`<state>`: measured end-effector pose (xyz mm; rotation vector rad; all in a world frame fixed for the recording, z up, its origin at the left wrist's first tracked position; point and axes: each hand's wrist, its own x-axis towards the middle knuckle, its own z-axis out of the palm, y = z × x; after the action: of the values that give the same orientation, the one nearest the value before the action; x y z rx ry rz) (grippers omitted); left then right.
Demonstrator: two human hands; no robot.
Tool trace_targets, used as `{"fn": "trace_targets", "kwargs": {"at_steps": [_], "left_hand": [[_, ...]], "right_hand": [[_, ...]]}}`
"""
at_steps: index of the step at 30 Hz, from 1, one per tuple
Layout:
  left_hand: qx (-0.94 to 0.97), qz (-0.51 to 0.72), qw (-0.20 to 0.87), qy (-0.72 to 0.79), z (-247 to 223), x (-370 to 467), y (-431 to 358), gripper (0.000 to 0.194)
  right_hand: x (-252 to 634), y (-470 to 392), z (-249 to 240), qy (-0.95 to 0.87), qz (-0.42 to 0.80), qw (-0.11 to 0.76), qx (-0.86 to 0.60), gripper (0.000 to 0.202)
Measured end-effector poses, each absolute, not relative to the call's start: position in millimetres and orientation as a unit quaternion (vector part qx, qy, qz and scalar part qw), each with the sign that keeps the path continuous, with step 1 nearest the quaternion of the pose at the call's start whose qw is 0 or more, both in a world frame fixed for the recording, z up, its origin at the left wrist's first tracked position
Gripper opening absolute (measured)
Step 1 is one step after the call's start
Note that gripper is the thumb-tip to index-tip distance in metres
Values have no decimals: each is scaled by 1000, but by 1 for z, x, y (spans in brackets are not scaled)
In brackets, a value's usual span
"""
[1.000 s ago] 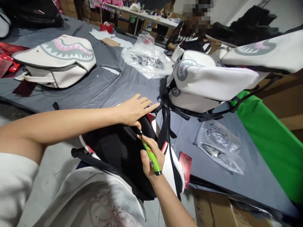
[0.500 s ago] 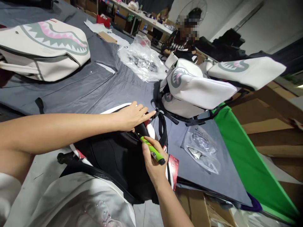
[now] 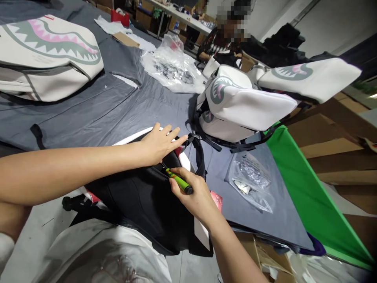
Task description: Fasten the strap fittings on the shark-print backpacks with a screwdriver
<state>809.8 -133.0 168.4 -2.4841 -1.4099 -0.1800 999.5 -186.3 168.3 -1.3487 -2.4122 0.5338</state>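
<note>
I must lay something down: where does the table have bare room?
Bare grey cloth shows between the leftmost white shark-print backpack and the stacked white backpacks, and between the near clear plastic bag and green fabric panel. Crowded: black backpack under left hand and right hand.

A wide work table (image 3: 165,108), spread with creased grey cloth, fills the middle of my remote view. Upper left, a white backpack (image 3: 53,59) lies with its toothed shark-mouth print up. Along the far side at top, I see white paper (image 3: 106,26) and a piece of brown card (image 3: 125,39); a crumpled clear plastic bag (image 3: 173,65) lies at upper centre. Piled white backpacks (image 3: 250,108) occupy the right, above a smaller clear pouch (image 3: 253,175). At lower centre, a black backpack (image 3: 132,200) overlaps the near edge; I cannot tell what bears it.
</note>
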Motion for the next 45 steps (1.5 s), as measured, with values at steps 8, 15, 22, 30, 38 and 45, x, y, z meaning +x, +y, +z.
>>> {"fn": "trace_targets", "kwargs": {"at_steps": [8, 15, 22, 30, 38, 45], "left_hand": [[-870, -60, 127, -472, 169, 808, -127, 96], [-895, -91, 146, -412, 162, 815, -120, 125], [-894, -93, 136, -416, 157, 829, -112, 102], [-895, -104, 133, -412, 155, 827, -108, 81], [-872, -99, 118, -465, 159, 826, -110, 100], [-851, -87, 107, -507, 160, 827, -112, 111]], "right_hand": [[1005, -184, 165, -841, 198, 171, -473, 18], [1008, -181, 166, -866, 165, 153, -447, 20], [1011, -174, 170, -854, 169, 132, -473, 24], [1012, -170, 167, -860, 176, 157, -453, 24], [1008, -169, 160, -875, 127, 168, -435, 25], [1005, -165, 165, -880, 116, 139, -439, 24]]}}
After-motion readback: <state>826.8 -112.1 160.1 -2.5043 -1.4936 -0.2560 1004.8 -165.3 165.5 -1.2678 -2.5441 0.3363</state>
